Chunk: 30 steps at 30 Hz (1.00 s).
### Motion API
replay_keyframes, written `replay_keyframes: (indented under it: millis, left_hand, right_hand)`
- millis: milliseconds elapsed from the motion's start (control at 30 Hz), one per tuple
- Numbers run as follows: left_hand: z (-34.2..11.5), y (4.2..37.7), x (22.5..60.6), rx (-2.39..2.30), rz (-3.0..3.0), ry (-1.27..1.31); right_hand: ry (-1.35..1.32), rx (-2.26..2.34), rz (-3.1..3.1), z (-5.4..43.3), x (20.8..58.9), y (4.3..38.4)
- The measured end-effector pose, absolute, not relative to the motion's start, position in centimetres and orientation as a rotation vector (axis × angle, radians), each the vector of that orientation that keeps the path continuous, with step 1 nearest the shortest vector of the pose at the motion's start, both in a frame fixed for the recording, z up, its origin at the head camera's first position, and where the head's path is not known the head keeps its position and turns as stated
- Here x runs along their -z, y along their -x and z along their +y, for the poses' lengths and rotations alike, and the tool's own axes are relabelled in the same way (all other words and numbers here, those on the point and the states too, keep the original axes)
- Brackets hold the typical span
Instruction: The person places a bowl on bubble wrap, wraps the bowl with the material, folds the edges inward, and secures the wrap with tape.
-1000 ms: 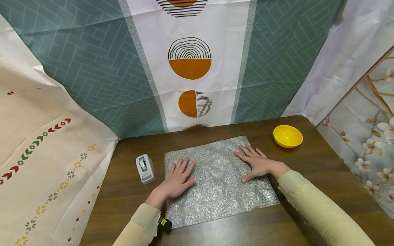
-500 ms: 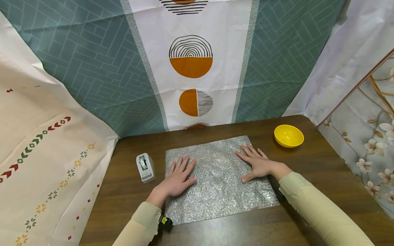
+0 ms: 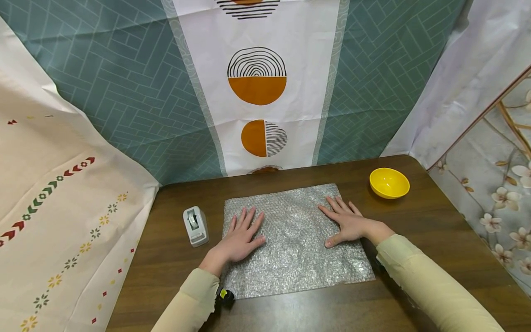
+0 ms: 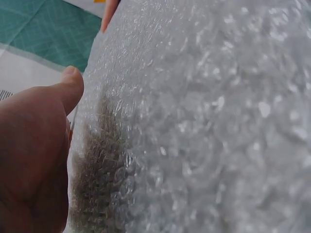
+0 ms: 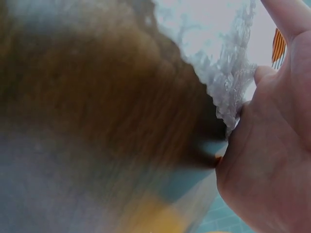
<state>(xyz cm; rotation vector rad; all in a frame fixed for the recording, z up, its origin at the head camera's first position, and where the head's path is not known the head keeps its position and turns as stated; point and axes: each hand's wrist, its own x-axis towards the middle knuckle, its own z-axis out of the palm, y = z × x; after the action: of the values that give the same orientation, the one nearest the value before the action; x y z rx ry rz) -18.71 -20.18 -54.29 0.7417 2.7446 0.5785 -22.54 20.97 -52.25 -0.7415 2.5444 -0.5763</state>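
Observation:
A clear sheet of bubble wrap lies spread over the brown table. My left hand rests on its left side, fingers spread and straight. On the right side of the sheet lies my right hand, also with fingers spread, its thumb pointing inward. The left wrist view has the bubble wrap close up beside the left hand. In the right wrist view the edge of the bubble wrap meets the right hand. Neither hand grips anything.
A white tape dispenser stands left of the sheet. Near the back right corner of the wooden table sits a yellow bowl. Patterned cloths hang behind and at both sides. A black wrist strap shows below the left sleeve.
The bubble wrap's near edge has shifted slightly away from me. Both hands stay flat on it, almost in the same place.

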Motion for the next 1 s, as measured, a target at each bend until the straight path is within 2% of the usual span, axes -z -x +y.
replay_keyframes:
  millis: [467,833,1000]
  left_hand:
    - [-20.2,18.7,53.9,-0.572,2.747,-0.713]
    - [-20.2,19.2,54.9,-0.506,2.723,-0.652]
    - [-20.4,19.4,55.2,-0.527,2.688,-0.640]
  right_hand:
    - [0.707,0.563,2.595,21.6,55.1,23.2]
    - [0.716,0.587,2.590,21.7,55.0,22.9]
    - [0.740,0.669,2.559,21.6,53.8,22.2]
